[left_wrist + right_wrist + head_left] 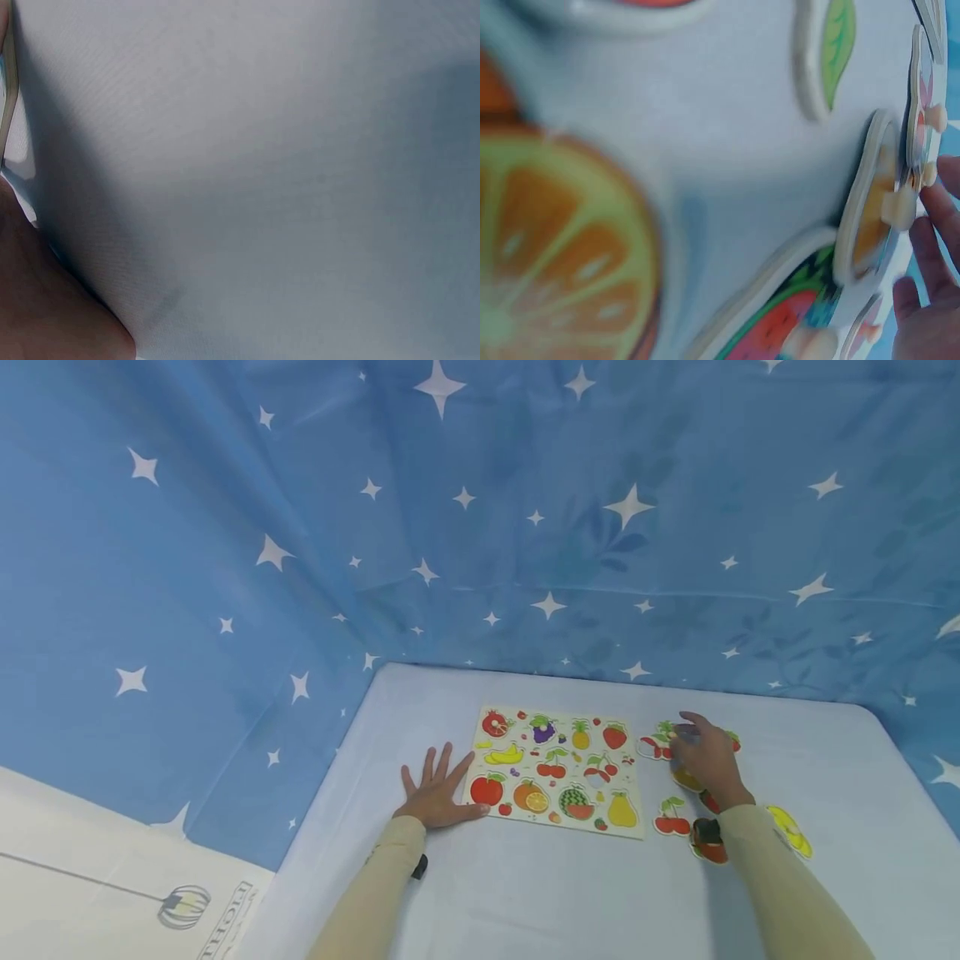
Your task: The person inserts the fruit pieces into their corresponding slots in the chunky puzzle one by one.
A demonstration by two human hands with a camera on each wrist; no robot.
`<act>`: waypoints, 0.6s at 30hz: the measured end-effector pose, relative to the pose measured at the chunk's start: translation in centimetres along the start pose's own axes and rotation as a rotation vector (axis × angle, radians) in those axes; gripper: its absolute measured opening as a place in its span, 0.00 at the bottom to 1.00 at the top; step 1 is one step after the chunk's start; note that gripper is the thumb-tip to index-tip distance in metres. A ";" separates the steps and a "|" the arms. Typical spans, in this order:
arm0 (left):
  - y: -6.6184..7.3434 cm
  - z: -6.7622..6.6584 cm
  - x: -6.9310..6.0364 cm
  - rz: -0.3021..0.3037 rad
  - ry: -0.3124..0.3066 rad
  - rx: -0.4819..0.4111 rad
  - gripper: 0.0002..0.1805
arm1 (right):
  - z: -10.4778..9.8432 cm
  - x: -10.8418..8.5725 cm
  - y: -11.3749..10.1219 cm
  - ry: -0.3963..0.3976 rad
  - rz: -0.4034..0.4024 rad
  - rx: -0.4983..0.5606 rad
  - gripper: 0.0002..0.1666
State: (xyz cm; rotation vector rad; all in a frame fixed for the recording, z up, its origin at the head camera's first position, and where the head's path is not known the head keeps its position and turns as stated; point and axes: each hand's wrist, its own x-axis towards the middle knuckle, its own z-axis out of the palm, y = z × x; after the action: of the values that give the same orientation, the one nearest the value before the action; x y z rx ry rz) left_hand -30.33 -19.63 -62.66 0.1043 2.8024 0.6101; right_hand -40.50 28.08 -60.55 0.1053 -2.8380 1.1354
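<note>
Around right grip (707, 763), loose knobbed fruit pieces (672, 825).

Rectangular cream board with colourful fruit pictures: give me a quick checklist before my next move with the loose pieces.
1. Rectangular cream fruit board lying flat on the white-covered table: ok.
2. Spread left hand touching the board's edge: ok.
3. Red cherry cutout with green leaves off the board, unobstructed: ok.
4. Pale rounded knob facing up near the right hand: ok.
5. Right hand gripping a piece: cannot tell.
6. All loose fruit-shaped pieces uncovered: not ok; hand and cream sleeve hide some.
</note>
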 end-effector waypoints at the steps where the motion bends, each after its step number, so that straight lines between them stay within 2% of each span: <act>1: -0.1 0.2 0.1 -0.004 -0.005 0.006 0.60 | 0.2 0.1 0.0 0.003 0.004 0.005 0.34; 6: -0.4 1.0 0.6 -0.011 0.001 0.026 0.60 | 0.6 0.6 -0.2 0.023 0.020 -0.036 0.32; 11: -0.5 1.0 0.7 -0.016 0.009 0.031 0.61 | 1.1 1.1 -0.1 0.038 0.033 -0.070 0.31; 18: -0.6 0.9 0.7 -0.029 0.008 0.045 0.61 | 1.6 1.9 -0.2 0.060 0.055 -0.065 0.29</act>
State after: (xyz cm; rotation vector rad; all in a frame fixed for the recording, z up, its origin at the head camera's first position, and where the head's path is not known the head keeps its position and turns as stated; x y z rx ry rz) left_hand -30.74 -19.72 -63.89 0.0706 2.8211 0.5418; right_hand -42.46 26.75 -61.40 -0.0112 -2.8375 1.0362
